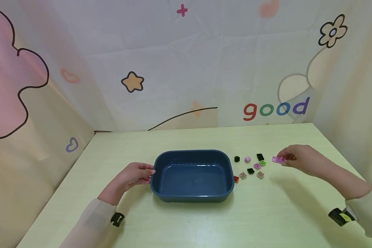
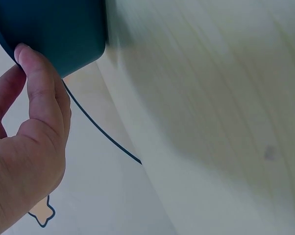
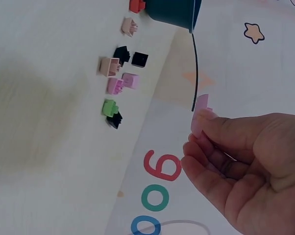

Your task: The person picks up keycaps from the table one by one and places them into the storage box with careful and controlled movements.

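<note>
My left hand [image 1: 134, 176] pinches the left rim of a dark blue rectangular tub [image 1: 192, 199], thumb on the rim and fingers along the outer wall; the left wrist view shows this grip on the tub [image 2: 81, 36] close up. Between thumb and fingertips, my right hand [image 1: 303, 159] holds a pink toy brick [image 1: 277, 159] above the table, right of the loose bricks. That pink brick [image 3: 200, 115] appears edge-on in the right wrist view. Nothing lies inside the tub.
Several small bricks lie right of the tub: a red brick [image 1: 236, 179] against its wall, beige bricks [image 1: 260, 174], black bricks [image 1: 250, 171], pink bricks [image 1: 247, 159] and a green brick [image 1: 262, 163]. A patterned curtain [image 1: 186, 69] hangs behind the pale table [image 1: 186, 227].
</note>
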`<state>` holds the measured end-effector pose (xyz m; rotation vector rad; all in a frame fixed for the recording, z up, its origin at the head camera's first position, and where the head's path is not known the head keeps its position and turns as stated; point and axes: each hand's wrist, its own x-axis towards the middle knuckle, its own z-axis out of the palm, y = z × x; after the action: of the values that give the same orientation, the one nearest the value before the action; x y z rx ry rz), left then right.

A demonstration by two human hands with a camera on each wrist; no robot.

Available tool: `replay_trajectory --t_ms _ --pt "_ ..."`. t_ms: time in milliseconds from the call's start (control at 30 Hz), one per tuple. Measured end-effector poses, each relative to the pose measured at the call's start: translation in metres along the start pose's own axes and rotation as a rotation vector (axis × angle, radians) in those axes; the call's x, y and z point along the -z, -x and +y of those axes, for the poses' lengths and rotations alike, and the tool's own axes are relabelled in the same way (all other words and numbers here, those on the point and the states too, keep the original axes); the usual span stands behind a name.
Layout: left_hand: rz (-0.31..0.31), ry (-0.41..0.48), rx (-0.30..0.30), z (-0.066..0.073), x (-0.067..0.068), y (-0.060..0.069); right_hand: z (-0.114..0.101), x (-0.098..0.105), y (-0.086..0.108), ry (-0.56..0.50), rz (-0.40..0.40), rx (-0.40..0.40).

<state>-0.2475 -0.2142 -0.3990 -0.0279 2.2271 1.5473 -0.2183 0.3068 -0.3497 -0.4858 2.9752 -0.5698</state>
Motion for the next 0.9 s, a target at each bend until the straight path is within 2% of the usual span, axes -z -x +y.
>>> replay_trajectory --t_ms 367,667,900 --pt "0.009 -0.005 0.011 0.001 0.002 -0.002 -0.01 0.022 -0.004 0.019 0.008 0.014" --pt "0.03 -0.025 0.031 0.003 0.002 -0.002 -0.022 0.046 -0.008 0.096 0.056 0.045" --pt "0.016 -0.004 0.019 0.001 0.001 -0.001 -0.032 0.059 -0.016 0.096 0.055 0.061"
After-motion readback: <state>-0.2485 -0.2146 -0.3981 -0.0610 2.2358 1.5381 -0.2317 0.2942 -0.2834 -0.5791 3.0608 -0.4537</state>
